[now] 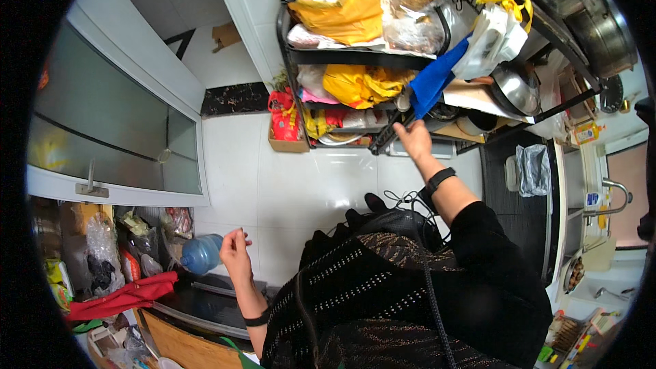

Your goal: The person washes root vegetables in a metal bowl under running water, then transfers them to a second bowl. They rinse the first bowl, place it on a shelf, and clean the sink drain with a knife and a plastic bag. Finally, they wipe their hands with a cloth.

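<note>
My right hand [416, 141] reaches to the corner of a black metal shelf rack [379, 141]. Its fingers meet the lower end of a blue cloth [441, 79] that hangs there; whether they grip it is hidden. White plastic bags [489, 41] with a yellow tie hang just above the cloth. To the left, my left hand [237, 253] is raised with its fingers curled together, and nothing shows in it. Beyond that hand, a blue water-cooler bottle [202, 254] lies on its side.
Yellow bags [353, 87] fill the rack's shelves. A cardboard box [289, 143] with a red bag stands at its foot. A frosted glass door [118, 113] is at left. On the right are a lidded wok [517, 89], a bag-lined bin [533, 169] and a sink faucet [617, 197].
</note>
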Action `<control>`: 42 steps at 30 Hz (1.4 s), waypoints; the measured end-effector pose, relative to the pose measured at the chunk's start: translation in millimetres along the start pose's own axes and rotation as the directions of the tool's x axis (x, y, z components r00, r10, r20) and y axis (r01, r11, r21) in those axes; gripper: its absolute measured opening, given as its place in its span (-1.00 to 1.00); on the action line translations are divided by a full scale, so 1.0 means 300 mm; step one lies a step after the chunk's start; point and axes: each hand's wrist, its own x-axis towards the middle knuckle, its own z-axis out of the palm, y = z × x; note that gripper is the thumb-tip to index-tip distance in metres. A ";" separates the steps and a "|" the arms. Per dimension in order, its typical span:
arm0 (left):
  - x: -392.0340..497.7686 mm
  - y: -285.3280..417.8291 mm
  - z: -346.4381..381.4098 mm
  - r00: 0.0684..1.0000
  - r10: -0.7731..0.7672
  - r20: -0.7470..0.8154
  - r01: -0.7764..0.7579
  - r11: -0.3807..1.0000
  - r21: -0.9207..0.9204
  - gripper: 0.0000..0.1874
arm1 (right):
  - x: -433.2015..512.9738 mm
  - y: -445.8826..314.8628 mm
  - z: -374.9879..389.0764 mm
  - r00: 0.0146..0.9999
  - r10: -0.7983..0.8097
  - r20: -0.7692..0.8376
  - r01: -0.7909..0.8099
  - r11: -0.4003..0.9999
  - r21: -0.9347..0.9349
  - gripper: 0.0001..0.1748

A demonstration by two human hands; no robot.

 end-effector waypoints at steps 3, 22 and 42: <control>0.018 0.040 0.208 0.998 0.010 0.064 -0.013 0.999 0.053 -0.82 | 0.137 0.089 -0.042 0.981 -0.077 -0.175 0.096 0.990 0.103 -0.30; -0.054 0.510 1.369 0.532 0.149 0.833 0.298 0.888 -0.349 -0.10 | 0.154 -0.052 -0.264 0.518 -0.564 0.643 -0.824 -0.125 0.553 -0.55; -0.007 0.619 1.365 0.671 0.391 0.629 -0.406 0.905 -0.129 -0.35 | 0.105 -0.185 -0.359 0.794 -0.559 0.241 0.060 0.466 0.883 -0.63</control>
